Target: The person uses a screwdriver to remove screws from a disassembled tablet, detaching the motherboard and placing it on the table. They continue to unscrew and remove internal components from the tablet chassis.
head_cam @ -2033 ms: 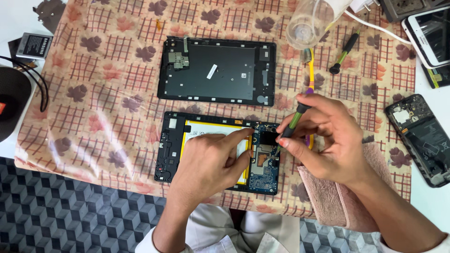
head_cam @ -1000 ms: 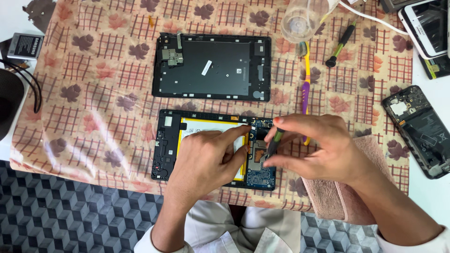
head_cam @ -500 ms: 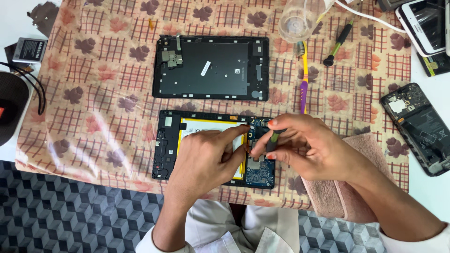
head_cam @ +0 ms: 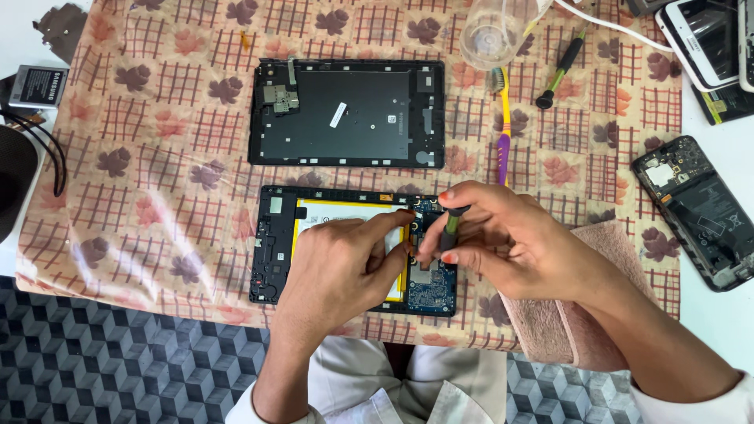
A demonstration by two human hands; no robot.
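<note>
Screwdriver (head_cam: 449,228) pinched upright by right hand (head_cam: 514,243); left hand (head_cam: 345,263) presses opened tablet (head_cam: 275,243).

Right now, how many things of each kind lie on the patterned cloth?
Opened tablet: 1
Tablet back cover: 1
Toothbrush: 1
Screwdriver lying loose: 1
Clear cup: 1
Pink towel: 1
Total: 6

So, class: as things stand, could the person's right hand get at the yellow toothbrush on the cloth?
Probably yes, once freed: the right hand grips a green-handled tool, but the toothbrush lies uncovered just beyond it, nothing between.
</note>
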